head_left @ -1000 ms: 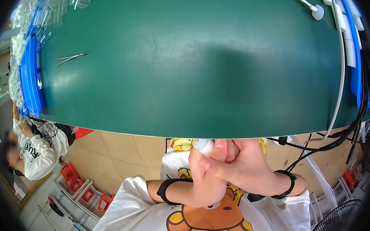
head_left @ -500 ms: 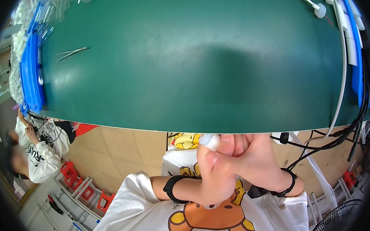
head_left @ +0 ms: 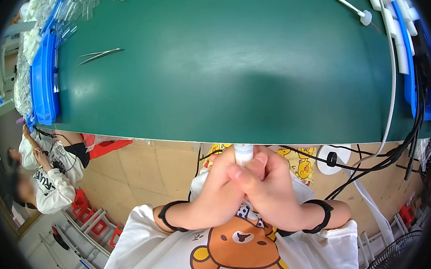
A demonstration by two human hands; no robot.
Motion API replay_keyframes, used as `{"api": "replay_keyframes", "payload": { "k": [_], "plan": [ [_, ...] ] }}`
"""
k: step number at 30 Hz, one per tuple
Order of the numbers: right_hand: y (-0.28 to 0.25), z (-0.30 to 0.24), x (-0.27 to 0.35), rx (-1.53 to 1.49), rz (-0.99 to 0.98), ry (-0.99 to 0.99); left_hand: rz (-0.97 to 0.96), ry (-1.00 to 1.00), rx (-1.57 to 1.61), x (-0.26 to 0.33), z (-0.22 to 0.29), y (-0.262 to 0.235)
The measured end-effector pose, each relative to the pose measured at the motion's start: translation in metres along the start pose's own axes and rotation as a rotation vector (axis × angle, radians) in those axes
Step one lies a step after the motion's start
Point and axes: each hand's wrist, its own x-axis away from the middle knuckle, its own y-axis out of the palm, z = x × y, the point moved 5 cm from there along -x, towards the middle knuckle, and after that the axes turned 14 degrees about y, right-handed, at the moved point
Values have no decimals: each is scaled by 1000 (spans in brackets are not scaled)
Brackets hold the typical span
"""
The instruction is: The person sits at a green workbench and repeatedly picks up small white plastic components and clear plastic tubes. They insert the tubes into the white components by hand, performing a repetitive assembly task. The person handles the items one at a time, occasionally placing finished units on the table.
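A small white cylinder [head_left: 244, 156] with a pale, translucent-looking end pokes out between my hands, just below the table's near edge. My left hand [head_left: 221, 184] is wrapped round it from the left. My right hand [head_left: 275, 187] closes over it from the right, the two thumbs meeting over its near part. The cylinder's lower portion is hidden by the fingers. Metal tweezers [head_left: 103, 55] lie on the green table [head_left: 203, 94], well away from both hands. A white rod with a round white end piece [head_left: 365, 17] and a thin red tip rests at the far right.
At the left stands a blue tray [head_left: 43, 82], with clear plastic pieces [head_left: 78, 3] heaped beyond it. White tubes [head_left: 401, 47] fill a blue bin [head_left: 409, 89] on the right. Black cables [head_left: 397, 150] hang over the right edge. Another person [head_left: 55, 174] sits at the left.
My hands have shifted and turned, so the thumbs now meet over the cylinder and its end points toward the table. The whole view has shifted slightly.
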Motion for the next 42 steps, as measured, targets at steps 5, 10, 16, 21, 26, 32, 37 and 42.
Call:
{"api": "replay_keyframes", "payload": {
  "k": [5,10,16,21,26,32,37,42],
  "plan": [
    [16,22,-9,-206,23,-139,-338,-51,-158,-8,8,-16],
    [21,25,-7,-236,93,-143,-355,-119,-87,-7,7,-17],
    [16,16,-4,-110,87,-134,-309,-111,77,-9,-3,-14],
    [10,31,1,89,26,-219,-303,168,5,6,-14,-17],
    [7,42,4,48,43,-253,-279,219,-45,15,-17,-17],
    [6,31,-11,-58,75,-212,-296,101,15,-4,-17,-21],
    [6,32,-8,-53,90,-195,-302,157,-18,0,-21,-19],
    [6,23,-14,-150,31,-76,-186,50,99,-5,-28,-21]
  ]
}}
